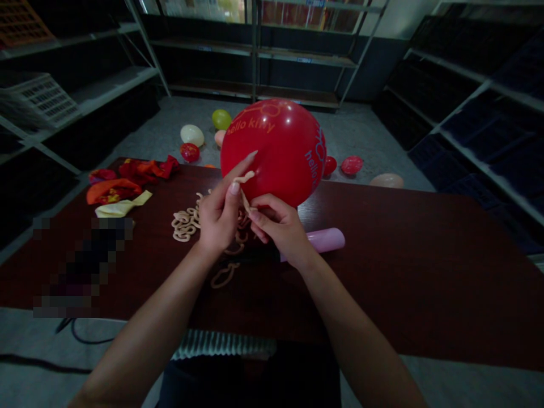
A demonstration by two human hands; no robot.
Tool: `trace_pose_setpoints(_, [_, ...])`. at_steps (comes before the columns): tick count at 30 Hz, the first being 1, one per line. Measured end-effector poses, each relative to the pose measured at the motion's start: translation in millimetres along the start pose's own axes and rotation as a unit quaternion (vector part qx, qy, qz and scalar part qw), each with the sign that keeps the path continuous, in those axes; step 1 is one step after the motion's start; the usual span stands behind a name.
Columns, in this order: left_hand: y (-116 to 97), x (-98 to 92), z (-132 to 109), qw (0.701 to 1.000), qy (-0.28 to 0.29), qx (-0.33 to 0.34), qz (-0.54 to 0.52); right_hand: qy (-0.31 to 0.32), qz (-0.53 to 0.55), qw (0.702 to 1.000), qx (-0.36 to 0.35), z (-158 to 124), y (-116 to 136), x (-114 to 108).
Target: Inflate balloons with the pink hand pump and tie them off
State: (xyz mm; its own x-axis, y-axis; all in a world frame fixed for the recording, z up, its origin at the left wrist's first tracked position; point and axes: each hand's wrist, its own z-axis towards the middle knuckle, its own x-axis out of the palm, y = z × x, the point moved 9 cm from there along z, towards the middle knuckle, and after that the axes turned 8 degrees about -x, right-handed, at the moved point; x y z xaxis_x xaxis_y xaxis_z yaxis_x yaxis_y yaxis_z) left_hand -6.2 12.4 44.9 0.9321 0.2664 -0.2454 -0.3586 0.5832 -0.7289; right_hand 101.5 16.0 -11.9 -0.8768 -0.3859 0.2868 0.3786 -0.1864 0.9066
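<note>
A large inflated red balloon (272,141) with "hello kitty" print rests at the table's far edge, just beyond my hands. My left hand (223,209) pinches a tan rubber band (244,178) between thumb and fingers, its index finger stretched toward the balloon. With bent fingers, my right hand (280,226) grips the lower end of the same band. The balloon's neck is hidden behind my fingers. A pile of tan bands (185,224) lies left of my left hand, and a loose band (224,276) lies nearer me. A pink-purple cylinder (327,240) lies partly behind my right wrist.
Deflated orange and red balloons (114,190) and a pale yellow one (123,205) lie on the dark table (403,255) at left, near a pixelated patch. Several inflated balloons, one white (192,135), sit on the floor beyond. Metal shelves (255,54) stand behind and at both sides.
</note>
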Motion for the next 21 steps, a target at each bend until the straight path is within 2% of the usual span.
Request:
trace_pose_setpoints(5, [11, -0.6, -1, 0.999, -0.049, -0.018, 0.003, -0.005, -0.007, 1.0, 0.003, 0, -2, -2])
trace_pose_setpoints(8, [18, 0.3, -4, 0.996, -0.079, -0.033, -0.04, -0.012, -0.009, 1.0, -0.001, 0, -2, -3])
trace_pose_setpoints(10, [18, 1.6, -4, 0.994, -0.08, -0.03, -0.066, -0.015, -0.007, 1.0, -0.002, 0, -2, -4])
trace_pose_setpoints(14, [15, 7.2, -2, 0.995, -0.02, -0.041, -0.084, -0.039, 0.004, 0.999, 0.002, -1, -1, -8])
trace_pose_setpoints(21, [1, 18.8, -5, 0.994, 0.093, -0.009, -0.049, -0.105, 0.012, 0.994, -0.033, -1, 7, -24])
